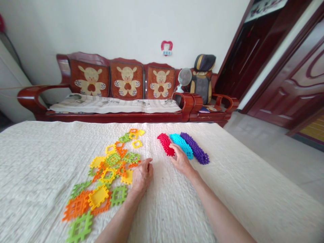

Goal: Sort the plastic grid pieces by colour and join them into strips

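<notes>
My right hand [181,159] curls its thumb and fingers about the near end of a row of red interlocking plastic pieces [165,143]. Just right of that row lie a light-blue row [182,145] and a purple row [194,148], set side by side at a slant. My left hand [143,173] rests back up on the cloth with its index finger stretched out; nothing shows in it, though its underside is hidden. Close beside it are a yellow solid piece [127,177] and a loose spread of orange, green and yellow pieces, including a green frame [118,195].
A cream quilted cloth [240,195] covers the table. Beyond its far edge stands a wooden sofa [113,117] with bear-patterned cushions. A small fan [184,77] and an armchair with a massage cushion [201,86] are at the back right.
</notes>
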The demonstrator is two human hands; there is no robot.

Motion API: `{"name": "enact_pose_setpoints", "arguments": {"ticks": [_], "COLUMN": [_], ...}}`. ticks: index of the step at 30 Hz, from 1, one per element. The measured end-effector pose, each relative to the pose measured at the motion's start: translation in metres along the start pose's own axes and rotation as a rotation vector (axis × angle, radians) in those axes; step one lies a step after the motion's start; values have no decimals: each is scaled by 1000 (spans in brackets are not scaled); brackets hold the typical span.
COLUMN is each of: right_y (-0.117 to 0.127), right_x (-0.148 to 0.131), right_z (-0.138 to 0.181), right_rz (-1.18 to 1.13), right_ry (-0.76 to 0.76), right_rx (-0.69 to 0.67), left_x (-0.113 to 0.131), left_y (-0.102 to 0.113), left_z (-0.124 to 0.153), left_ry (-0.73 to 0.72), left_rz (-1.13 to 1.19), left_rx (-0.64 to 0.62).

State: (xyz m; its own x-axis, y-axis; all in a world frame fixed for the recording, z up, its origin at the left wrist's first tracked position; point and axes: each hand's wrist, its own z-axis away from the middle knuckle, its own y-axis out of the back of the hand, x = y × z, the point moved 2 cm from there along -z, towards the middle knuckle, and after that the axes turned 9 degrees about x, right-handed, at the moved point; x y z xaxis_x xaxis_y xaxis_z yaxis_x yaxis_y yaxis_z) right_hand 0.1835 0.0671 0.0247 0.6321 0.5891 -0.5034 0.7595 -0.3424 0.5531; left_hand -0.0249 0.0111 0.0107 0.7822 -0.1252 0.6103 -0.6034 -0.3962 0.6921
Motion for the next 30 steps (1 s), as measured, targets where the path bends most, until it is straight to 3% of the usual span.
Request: {"name": "enact_pose_setpoints", "arguments": {"ticks": [5,13,20,30], "right_y": [-9,-19,-22,-47], "right_x": [1,6,0,-25], "right_z": [-14,0,-1,8], "right_rz": [75,150,112,-99], "right_ry": [71,49,123,197], "right_rx": [32,63,138,-146], "left_x": [-1,0,-2,-2], "left_y": [-1,-2,-6,-7], "left_z": [0,1,1,1], "left_ry": [2,-18,-26,13], "left_rz": [3,14,29,85], "left_rx": [-15,12,41,109]}}
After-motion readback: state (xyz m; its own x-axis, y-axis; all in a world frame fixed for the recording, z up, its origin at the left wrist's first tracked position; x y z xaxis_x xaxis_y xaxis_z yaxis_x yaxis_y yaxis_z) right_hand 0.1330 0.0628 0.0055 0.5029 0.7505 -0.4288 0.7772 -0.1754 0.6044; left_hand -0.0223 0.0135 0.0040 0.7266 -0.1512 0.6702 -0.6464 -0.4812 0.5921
